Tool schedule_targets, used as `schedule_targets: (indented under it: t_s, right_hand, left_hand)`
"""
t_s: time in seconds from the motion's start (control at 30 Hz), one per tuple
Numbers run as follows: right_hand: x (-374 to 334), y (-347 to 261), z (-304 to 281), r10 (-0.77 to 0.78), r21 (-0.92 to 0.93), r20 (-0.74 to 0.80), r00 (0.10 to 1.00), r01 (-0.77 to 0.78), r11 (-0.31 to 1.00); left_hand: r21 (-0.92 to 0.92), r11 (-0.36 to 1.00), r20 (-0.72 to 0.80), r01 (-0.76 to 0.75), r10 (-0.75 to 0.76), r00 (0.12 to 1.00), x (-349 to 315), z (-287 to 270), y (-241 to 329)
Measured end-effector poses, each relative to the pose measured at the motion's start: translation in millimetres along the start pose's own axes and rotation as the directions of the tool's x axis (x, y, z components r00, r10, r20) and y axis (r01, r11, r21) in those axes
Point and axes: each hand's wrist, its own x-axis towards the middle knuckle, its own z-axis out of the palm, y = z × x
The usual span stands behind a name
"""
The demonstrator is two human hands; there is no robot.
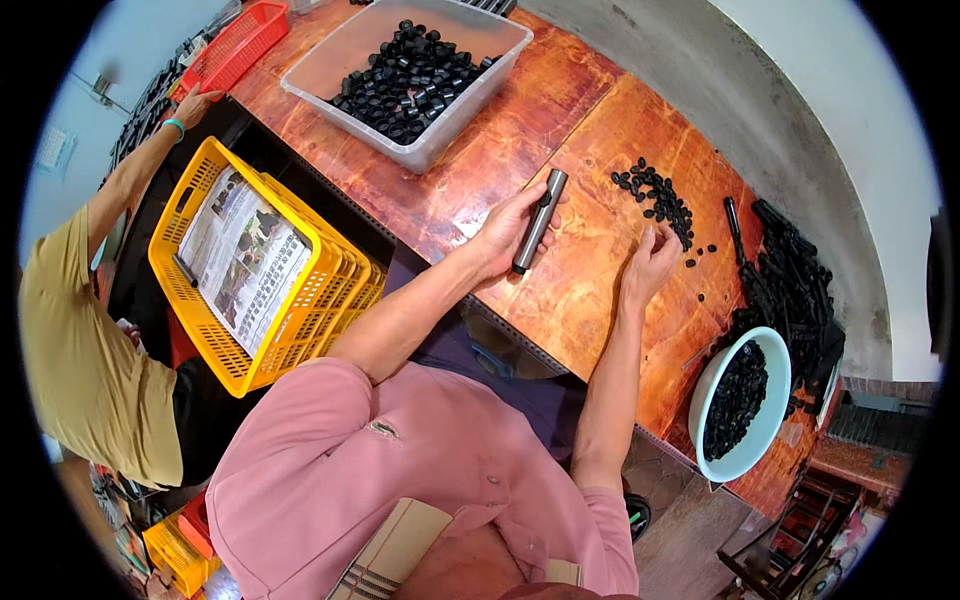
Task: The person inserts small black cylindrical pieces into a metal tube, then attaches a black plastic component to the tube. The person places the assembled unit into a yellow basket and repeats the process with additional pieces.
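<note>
Left hand (508, 236) is grasping a dark tube (542, 217), its long axis running one-to-seven o'clock over the surface (585, 275); right hand (652, 266), grasp indiscernible, is lying nearer the small black pieces (661, 194), at its twelve o'clock.

Looked steeply down from the head, through the left of two side-by-side fisheye cameras. Faced over the pink shirt (430, 440) and across the wooden table (560, 315), near enough to set the left hand (502, 235) and right hand (652, 266) about mid-frame. Reached wide to a co-worker (95, 370) at left and pale wall (810, 70) at upper right, bending straight edges.
</note>
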Motion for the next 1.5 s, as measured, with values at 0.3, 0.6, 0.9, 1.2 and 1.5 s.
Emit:
schedule_targets:
  t_s: [0.3,0.6,0.9,1.2,1.5]
  right_hand:
    - [-1,-7,-3,0.092,0.006,0.051,0.994,-0.092,0.996]
    - [0,2,0,0.03,0.016,0.023,0.999,-0.031,0.999]
    - [0,3,-1,0.042,0.006,0.043,0.998,-0.043,0.999]
    - [4,11,8,-0.033,0.0,0.019,0.999,0.033,0.999]
    - [2,15,1,-0.028,-0.014,0.114,0.993,0.03,0.999]
  left_hand:
    - [0.414,0.891,0.111,-0.185,0.153,0.982,-15,10,6]
    - [0.476,0.791,0.255,-0.385,0.295,0.921,-28,18,2]
    - [0.228,0.964,-0.048,-0.14,0.154,0.987,-24,3,3]
    - [0.041,0.987,-0.217,-0.158,0.163,0.962,-28,-31,7]
    - [0.425,0.88,0.018,-0.211,0.225,0.974,-137,-50,34]
